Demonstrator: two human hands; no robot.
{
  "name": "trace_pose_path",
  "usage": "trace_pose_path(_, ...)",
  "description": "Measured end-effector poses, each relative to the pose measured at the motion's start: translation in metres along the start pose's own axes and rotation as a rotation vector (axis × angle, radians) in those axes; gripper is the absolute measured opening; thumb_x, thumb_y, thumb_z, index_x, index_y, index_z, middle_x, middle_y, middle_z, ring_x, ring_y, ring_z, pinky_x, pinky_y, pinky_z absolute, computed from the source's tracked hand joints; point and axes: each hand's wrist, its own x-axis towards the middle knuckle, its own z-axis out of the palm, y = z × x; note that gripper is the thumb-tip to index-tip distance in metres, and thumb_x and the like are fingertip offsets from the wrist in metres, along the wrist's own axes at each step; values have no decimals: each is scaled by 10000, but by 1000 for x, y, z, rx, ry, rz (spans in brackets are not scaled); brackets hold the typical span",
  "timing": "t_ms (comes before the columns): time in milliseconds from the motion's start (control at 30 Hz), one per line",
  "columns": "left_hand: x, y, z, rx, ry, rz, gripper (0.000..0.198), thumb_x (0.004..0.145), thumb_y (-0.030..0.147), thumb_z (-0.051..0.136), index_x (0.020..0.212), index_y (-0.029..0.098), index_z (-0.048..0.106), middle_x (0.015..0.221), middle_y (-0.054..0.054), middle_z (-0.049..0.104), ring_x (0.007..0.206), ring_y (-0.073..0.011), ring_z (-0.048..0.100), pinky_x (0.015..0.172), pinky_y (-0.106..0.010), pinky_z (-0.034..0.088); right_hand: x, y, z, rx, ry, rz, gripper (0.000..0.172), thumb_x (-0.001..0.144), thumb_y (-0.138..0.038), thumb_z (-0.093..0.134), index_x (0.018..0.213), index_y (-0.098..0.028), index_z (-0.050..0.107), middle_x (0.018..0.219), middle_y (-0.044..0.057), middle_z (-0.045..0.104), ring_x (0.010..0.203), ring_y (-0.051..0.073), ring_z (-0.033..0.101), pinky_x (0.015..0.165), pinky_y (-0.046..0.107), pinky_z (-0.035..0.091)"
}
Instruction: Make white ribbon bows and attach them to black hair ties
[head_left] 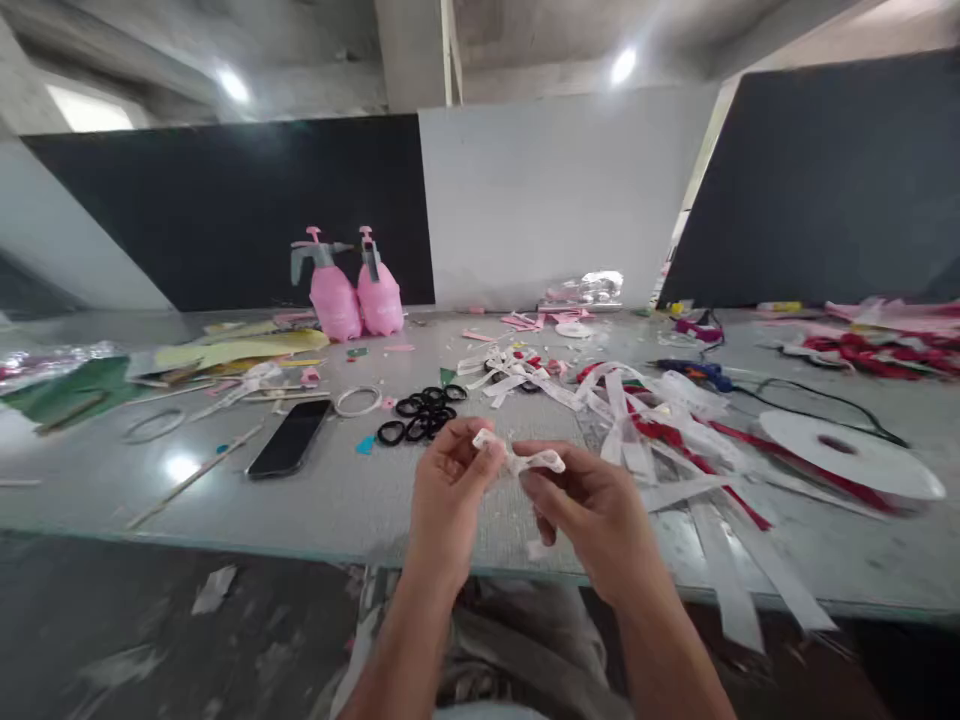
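Note:
Both my hands are raised over the near edge of the grey table [315,500], pinching a short piece of white ribbon [525,458] between them. My left hand [450,490] grips its left end with curled fingers. My right hand [592,510] holds the right end, fingers folded round it. Just beyond the hands lies a cluster of black elastic rings [421,410]. To the right spreads a heap of white and red ribbon strips [660,430], some hanging over the table edge.
A black phone [290,438] lies left of the rings, with a white ring [358,401] beside it. Two pink spray bottles [352,290] stand at the back. A white ribbon spool [851,452], a blue glue gun [694,372] with black cable, and yellow and green sheets [225,352] lie around.

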Motion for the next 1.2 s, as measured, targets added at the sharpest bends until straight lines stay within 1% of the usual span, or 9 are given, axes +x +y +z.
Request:
trace_pose_path(200,0,-2,0,64,-31,58,319,737,351,738,985,191,616,759,6,596,665,-69,528,608,-164,419,3,4,3,14,74,-45,314,785,-379,650,1010,-162,686,564,-55,386,458,51,282,403,193,247)
trace_pose_path(367,2,-3,-1,56,1,52,389,727,324,747,1057,202,579,736,21,577,618,-63,509,587,-174,422,3,2,6,-23,78,-78,316,768,-298,628,1054,-170,669,606,-40,457,468,48,299,411,184,256)
trace_pose_path(533,-1,0,1,121,-57,92,341,764,325,712,1051,191,584,780,1,598,678,-75,531,634,-181,432,4,2,7,-84,121,-155,292,740,-255,618,1012,-167,679,711,-1,552,477,43,334,409,178,250)
trace_pose_path(733,-2,3,-2,127,-131,93,321,774,317,705,1041,200,570,798,-10,612,717,-93,552,677,-202,445,5,4,4,-134,114,-147,223,779,-308,619,920,-149,688,470,-82,301,422,47,206,386,186,165)
trace_pose_path(833,-2,2,-2,161,-76,131,333,760,324,717,1035,204,572,775,2,593,667,-81,532,632,-188,428,7,6,4,-99,100,-172,181,783,-333,637,761,-153,640,500,-63,345,451,51,249,405,189,192)
trace_pose_path(933,-3,2,1,182,-7,196,369,745,325,730,1059,216,571,812,1,593,685,-81,537,630,-182,425,8,9,5,-31,83,-193,249,799,-348,638,660,-161,551,534,-52,370,469,50,273,418,191,215)
trace_pose_path(1033,-5,2,3,155,-70,140,411,783,366,686,1148,226,558,828,-7,599,690,-88,536,624,-189,421,7,13,6,47,87,-229,249,828,-359,621,690,-167,543,545,-58,356,469,47,270,420,189,224)
trace_pose_path(1100,-4,2,2,171,-162,62,361,798,388,664,1094,192,603,802,-16,598,680,-89,521,628,-195,416,6,13,7,63,76,-246,241,833,-358,624,706,-168,548,551,-58,374,465,44,276,418,185,233)
trace_pose_path(1200,-2,2,0,208,-214,21,251,794,392,663,817,144,631,711,-9,564,644,-82,482,618,-197,400,4,11,6,37,73,-232,182,809,-342,658,829,-174,591,625,-36,499,449,37,321,400,177,257)
